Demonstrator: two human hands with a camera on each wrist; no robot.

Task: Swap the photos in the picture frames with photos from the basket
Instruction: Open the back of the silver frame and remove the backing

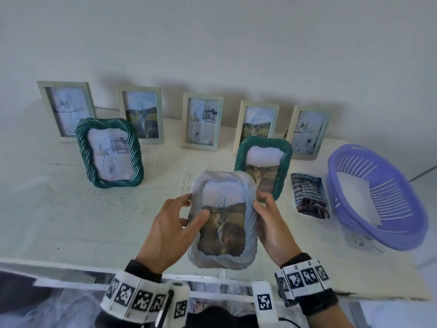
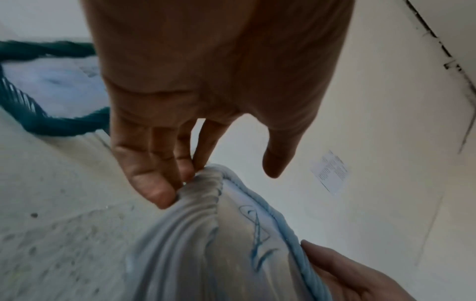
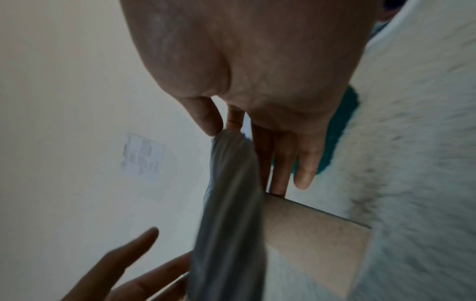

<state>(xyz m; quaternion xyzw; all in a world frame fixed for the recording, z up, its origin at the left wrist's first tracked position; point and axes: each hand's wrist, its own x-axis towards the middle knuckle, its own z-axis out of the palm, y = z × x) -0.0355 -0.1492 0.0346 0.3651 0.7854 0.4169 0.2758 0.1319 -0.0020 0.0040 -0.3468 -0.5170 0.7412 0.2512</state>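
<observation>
Left hand (image 1: 170,229) grips the left edge of the pale blue frame (image 1: 223,221), thumb across the photo; right hand (image 1: 272,223) grips the right edge. Frame held between both, above the bench (image 1: 71,209); purple basket (image 1: 378,197) far right.

Left wrist: fingertips (image 2: 154,191) curled on the frame's ribbed corner, thumb apart.

Right wrist: thumb and fingers (image 3: 278,163) pinch the frame edge.

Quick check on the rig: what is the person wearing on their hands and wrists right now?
Both hands are bare: no gloves show on the left hand or the right hand. Each wrist has a dark cuff and, below it, a white band of blocks printed with black square-pattern markers. The right wrist's band looks the same.
</observation>
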